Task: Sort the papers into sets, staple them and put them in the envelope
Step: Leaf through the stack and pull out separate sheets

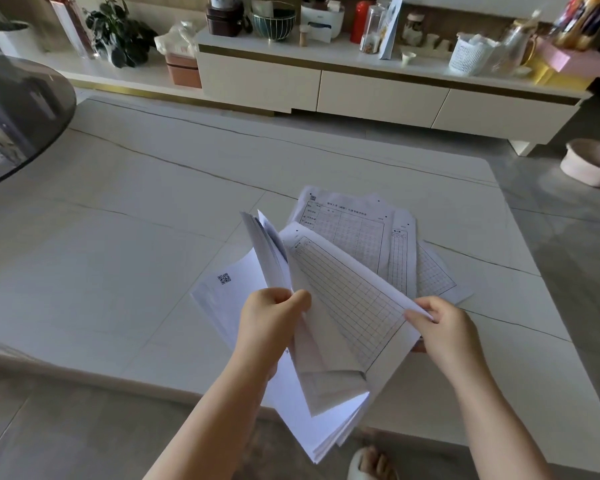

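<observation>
Your left hand [272, 318] grips a thick stack of papers [323, 403], thumb and curled fingers pinching several thin white sheets that stand up and fan apart above your knuckles. Your right hand [442, 323] pinches the corner of one sheet [347, 296], which is printed with a fine grid of small squares inside a ruled border and bows in a soft curve between your two hands. The stack's lower corner hangs past the near edge of the table, its layered edges showing.

Behind the stack, a few loose sheets [361, 223] lie flat on the table, overlapping in a rough fan, each with the same gridded form. To the left, just under the stack, another sheet [219, 289] lies plain white with a small square code printed on it.

The table [118, 220] is a smooth, pale, matte slab with thin dark veins like marble and a rounded far corner. Beyond it runs a long, low cream cabinet [378, 95] with flat drawer fronts and a gold trim strip, its top crowded with jars, a wire bowl, a white woven basket and a leafy plant. A round pink basin [591, 168] sits on the grey floor at right, and a dark glass tabletop [18, 112] curves in at left.
</observation>
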The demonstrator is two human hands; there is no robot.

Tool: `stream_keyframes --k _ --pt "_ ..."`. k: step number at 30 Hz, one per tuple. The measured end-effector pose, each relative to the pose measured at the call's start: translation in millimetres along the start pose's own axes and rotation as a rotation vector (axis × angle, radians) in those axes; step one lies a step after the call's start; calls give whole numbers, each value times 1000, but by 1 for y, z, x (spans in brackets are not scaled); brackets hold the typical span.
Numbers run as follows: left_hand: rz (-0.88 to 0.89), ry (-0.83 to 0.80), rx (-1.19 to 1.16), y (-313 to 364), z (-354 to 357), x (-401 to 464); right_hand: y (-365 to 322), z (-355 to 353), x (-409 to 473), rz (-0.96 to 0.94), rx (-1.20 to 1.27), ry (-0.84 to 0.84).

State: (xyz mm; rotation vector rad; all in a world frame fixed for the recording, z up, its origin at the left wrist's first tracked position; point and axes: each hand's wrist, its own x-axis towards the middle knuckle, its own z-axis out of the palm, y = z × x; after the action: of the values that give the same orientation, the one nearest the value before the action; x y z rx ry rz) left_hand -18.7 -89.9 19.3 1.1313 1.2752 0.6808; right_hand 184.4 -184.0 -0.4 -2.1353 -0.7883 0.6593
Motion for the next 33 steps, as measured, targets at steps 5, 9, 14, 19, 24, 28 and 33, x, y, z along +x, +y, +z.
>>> stream_keyframes --k 5,9,14,19,24,28,33 --pt "19 -14 -12 1 -10 3 4 3 6 56 15 109" --pt "-29 -107 -72 -5 -5 3 -3 10 -2 -132 -256 111" --pt "4 -36 -38 -9 11 3 -39 6 -33 -183 219 -368" --pt "47 13 23 -8 19 1 -39 14 -48 -227 58 -522" --pt "64 0 28 -3 14 -3 -14 -1 -18 -117 37 -168" --pt "60 -25 29 -3 12 -4 -11 0 -9 -26 2 -51" --pt "0 -35 -67 3 14 -9 -13 0 -11 -64 -141 30"
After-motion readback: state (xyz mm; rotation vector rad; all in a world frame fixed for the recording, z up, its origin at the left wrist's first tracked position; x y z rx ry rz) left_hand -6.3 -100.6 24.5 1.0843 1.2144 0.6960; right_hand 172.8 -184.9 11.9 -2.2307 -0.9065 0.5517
